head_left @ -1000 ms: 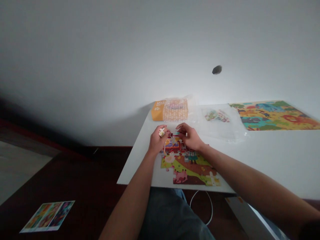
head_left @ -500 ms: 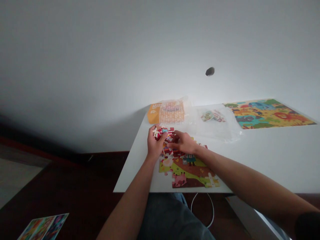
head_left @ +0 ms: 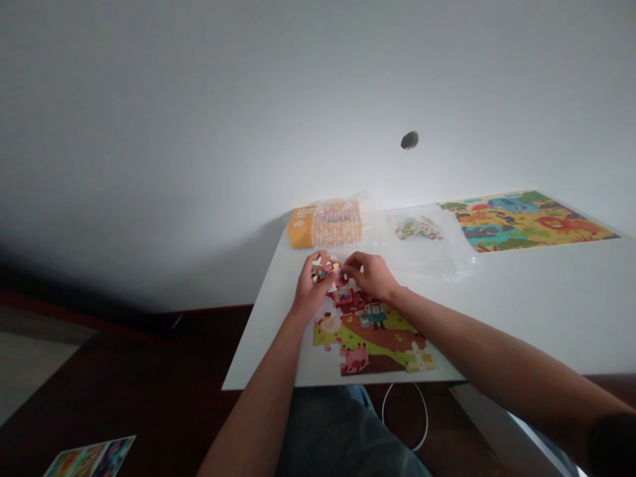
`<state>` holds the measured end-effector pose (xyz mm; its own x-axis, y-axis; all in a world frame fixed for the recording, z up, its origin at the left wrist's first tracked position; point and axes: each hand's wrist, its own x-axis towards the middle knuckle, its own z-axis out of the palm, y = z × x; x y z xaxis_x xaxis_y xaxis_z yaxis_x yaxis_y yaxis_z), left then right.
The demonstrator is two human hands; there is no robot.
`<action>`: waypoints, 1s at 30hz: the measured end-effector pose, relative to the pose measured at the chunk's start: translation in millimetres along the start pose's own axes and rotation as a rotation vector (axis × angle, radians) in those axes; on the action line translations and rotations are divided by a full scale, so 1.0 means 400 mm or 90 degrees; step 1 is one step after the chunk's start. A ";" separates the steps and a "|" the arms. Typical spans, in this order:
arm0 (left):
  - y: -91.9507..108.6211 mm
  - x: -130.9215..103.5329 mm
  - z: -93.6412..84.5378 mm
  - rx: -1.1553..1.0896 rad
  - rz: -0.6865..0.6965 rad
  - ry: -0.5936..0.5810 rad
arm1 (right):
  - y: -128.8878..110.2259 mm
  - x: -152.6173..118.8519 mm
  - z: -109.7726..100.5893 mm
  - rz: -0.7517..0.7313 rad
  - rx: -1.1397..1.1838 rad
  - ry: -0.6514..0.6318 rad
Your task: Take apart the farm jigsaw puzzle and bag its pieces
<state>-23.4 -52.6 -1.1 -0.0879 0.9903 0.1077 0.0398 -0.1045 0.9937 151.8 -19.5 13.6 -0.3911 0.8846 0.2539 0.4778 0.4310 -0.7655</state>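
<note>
My left hand [head_left: 311,291] is closed around a small pile of jigsaw puzzle pieces [head_left: 322,266], its thumb lying across them. Beside it, my right hand [head_left: 373,275] pinches at a puzzle piece [head_left: 342,279] on the near side of the pile; the fingertips partly hide that piece. Just below both hands, a partly joined farm puzzle [head_left: 382,341] lies flat on the white table [head_left: 265,344]. A pink pig, a white hen and a figure in blue show on it. My right hand and wrist cover part of its upper edge.
An orange box in clear plastic [head_left: 335,224] stands at the back left. To its right lies a clear bag [head_left: 442,255] with puzzle pieces inside. A finished animal picture [head_left: 536,225] is at the back right. A colourful sheet [head_left: 94,457] lies low on the left.
My right hand has drawn its fingers together and risen slightly, near the pile in my left hand. The pieces in the left hand have shifted. The view has moved a little.
</note>
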 end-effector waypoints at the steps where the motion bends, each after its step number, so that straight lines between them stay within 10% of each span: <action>1: -0.001 -0.002 0.002 0.018 0.008 0.007 | -0.005 -0.007 -0.005 -0.008 -0.064 -0.009; 5: -0.015 0.007 -0.002 0.017 0.022 0.121 | -0.017 -0.039 -0.033 -0.080 -0.312 -0.126; 10: -0.022 0.015 -0.008 0.042 0.026 0.158 | -0.001 -0.032 -0.047 -0.147 -0.250 -0.198; 16: 0.011 -0.014 0.005 0.062 -0.011 -0.032 | 0.025 -0.004 -0.018 -0.003 0.018 -0.040; 22: 0.027 -0.026 0.005 -0.004 -0.027 -0.136 | 0.013 -0.013 -0.039 -0.012 -0.152 -0.018; 30: 0.003 -0.005 0.008 -0.007 -0.019 0.048 | 0.044 -0.015 -0.146 -0.060 -0.408 -0.265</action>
<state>-19.9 -54.4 -0.3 -0.1639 0.9833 0.0790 0.0254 -0.0758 0.9968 208.5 -6.7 33.4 -0.6564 0.7534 -0.0399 0.7402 0.6328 -0.2273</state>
